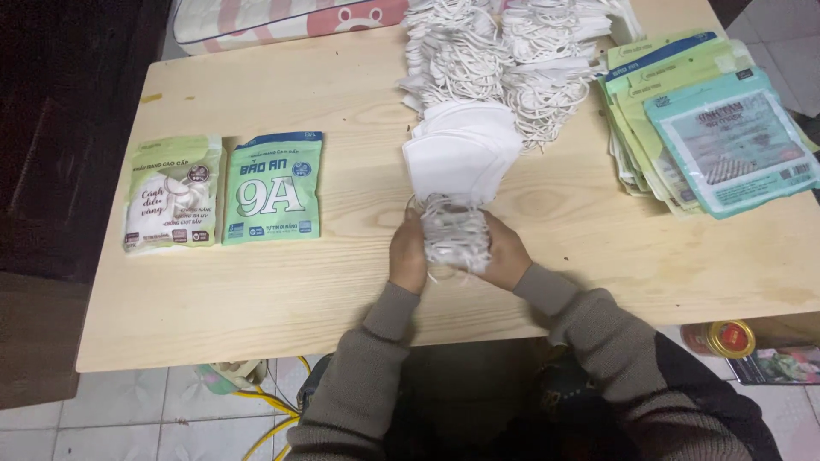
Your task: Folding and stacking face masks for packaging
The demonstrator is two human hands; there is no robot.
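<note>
Brown knitted sleeves rose from six o'clock toward the middle of the pale wooden table [256, 299], ending in two bare hands. Left hand [407, 256] and right hand [506, 253] faced each other, fingers curled and pressed inward around the tangled ear-loop end of a small stack of white folded face masks [461, 158]; that stack lay just past the hands at twelve o'clock, its fanned end pointing away from the person. Farther toward twelve o'clock sat two tall heaps of white masks with loose elastic loops [504, 51], touching the held stack's far end. At two o'clock lay a fanned pile of flat green and teal printed pouches [709, 128], well apart from the hands. At ten o'clock, side by side, rested a light green filled pouch [173, 194] and a darker green filled pouch [274, 188]. Beyond the table's far edge showed a pink-and-white striped cushion [282, 17]. At four o'clock, below the tabletop, stood a red jar with a gold lid [722, 339].
</note>
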